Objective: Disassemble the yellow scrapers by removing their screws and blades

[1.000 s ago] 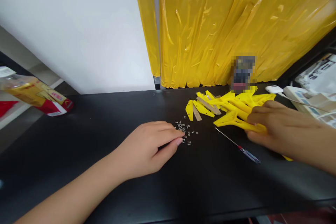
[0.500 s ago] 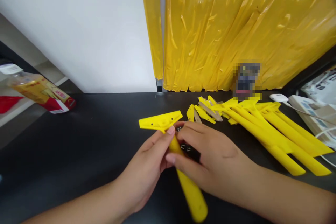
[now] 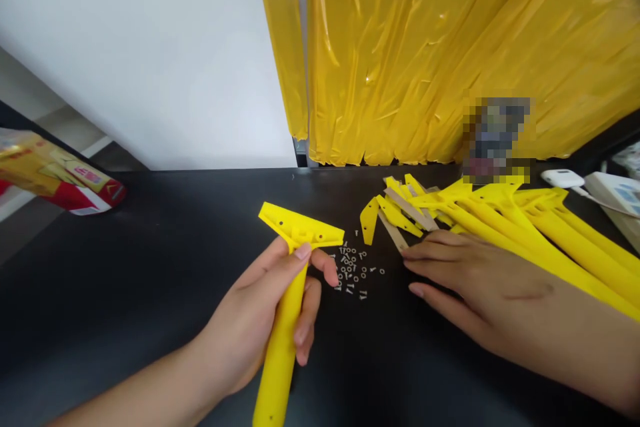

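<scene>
My left hand [image 3: 250, 313] is closed round the neck of a yellow T-shaped plastic handle [image 3: 285, 327], thumb just under its wide head. The head points away from me and shows small holes on its face. My right hand [image 3: 480, 280] is stretched out low over the table, fingers extended and thumb apart. Its fingertips meet the near end of a thin brown-grey strip [image 3: 393, 230]. Whether they touch it I cannot tell. Between my hands lie several tiny screws and nuts [image 3: 350, 270]. Flat yellow plates with holes [image 3: 369, 220] lie just behind them.
More yellow handles [image 3: 520, 227] are piled at the right, partly behind my right hand. A white case [image 3: 563, 178] and a power strip [image 3: 615, 190] are beyond. A bottle [image 3: 65, 177] leans in at the left. Yellow film [image 3: 425, 53] and a white panel [image 3: 175, 60] rise behind the black table [image 3: 165, 267].
My right hand has left the handle and moved right to the strips, uncovering the screws and nuts. My left hand still holds the handle, whose lower end has swung to the left.
</scene>
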{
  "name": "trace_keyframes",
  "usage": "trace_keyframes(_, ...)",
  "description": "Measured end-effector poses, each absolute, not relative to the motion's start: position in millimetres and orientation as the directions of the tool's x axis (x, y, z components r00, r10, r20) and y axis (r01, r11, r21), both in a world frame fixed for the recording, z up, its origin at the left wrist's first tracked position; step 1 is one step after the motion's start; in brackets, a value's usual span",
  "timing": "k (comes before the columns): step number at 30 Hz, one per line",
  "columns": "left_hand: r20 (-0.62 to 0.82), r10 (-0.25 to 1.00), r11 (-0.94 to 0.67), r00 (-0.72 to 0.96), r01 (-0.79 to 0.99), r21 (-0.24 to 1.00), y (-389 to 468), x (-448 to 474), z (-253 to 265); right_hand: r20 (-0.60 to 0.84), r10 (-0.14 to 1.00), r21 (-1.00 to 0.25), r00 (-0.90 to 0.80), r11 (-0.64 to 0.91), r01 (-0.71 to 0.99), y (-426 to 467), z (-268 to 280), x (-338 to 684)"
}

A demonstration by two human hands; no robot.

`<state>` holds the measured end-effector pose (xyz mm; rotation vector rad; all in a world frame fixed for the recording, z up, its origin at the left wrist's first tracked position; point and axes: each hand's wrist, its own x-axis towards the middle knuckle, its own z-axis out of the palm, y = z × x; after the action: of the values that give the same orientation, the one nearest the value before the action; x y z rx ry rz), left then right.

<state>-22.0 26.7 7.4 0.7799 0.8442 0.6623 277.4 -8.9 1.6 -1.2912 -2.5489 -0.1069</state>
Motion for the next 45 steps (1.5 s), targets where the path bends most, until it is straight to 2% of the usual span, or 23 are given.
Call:
trace_keyframes(2, -0.418, 0.718, 0.586, 0.556, -0.158, 0.795, 24.2, -23.0, 4.7, 0.219, 0.817, -0.098, -0.534, 0.563, 0.821, -10.1, 5.4, 284.8)
trace_keyframes(4, -0.439, 0.679, 0.619, 0.588, -0.138, 0.773, 21.4, -22.9, 2.7, 0.167, 0.879, -0.096, -0.446, 0.465, 0.880, -8.9, 0.3, 289.6)
trace_keyframes(6, -0.458, 0.647, 0.645, 0.610, -0.118, 0.755, 18.9, -22.1, 0.9, 0.167, 0.927, -0.083, -0.336, 0.353, 0.932, -6.8, -10.9, 291.1)
trace_keyframes(9, -0.474, 0.620, 0.663, 0.626, -0.095, 0.742, 17.0, -20.4, -2.0, 0.192, 0.948, -0.102, -0.255, 0.278, 0.955, -3.1, -26.4, 289.7)
trace_keyframes(20, -0.510, 0.627, 0.632, 0.588, -0.002, 0.775, 18.4, -18.5, -6.5, 0.182, 0.969, -0.273, -0.165, 0.211, 0.939, 6.5, -33.7, 293.7)
trace_keyframes(26, -0.520, 0.631, 0.605, 0.576, 0.055, 0.795, 19.2, -18.9, -7.3, 0.145, 0.969, -0.335, -0.199, 0.237, 0.912, 10.1, -26.9, 292.0)
trace_keyframes(32, -0.404, 0.701, 0.551, 0.588, -0.086, 0.830, 15.6, -17.3, -6.4, 0.179, 0.970, -0.451, -0.166, 0.231, 0.862, 12.4, -5.6, 286.4)
trace_keyframes(36, -0.363, 0.690, 0.543, 0.626, -0.116, 0.832, 12.2, -16.1, -2.8, 0.178, 0.982, -0.655, -0.071, 0.172, 0.736, 5.3, 8.1, 282.5)
trace_keyframes(39, -0.370, 0.661, 0.553, 0.653, -0.090, 0.828, 11.1, -15.9, -1.3, 0.108, 0.988, -0.809, -0.108, 0.151, 0.568, -4.9, 15.1, 270.6)
trace_keyframes(45, -0.346, 0.578, 0.543, 0.739, -0.032, 0.839, 8.5, -15.3, -5.6, -0.063, 0.967, -0.932, -0.247, 0.032, 0.362, -20.0, 13.6, 241.4)
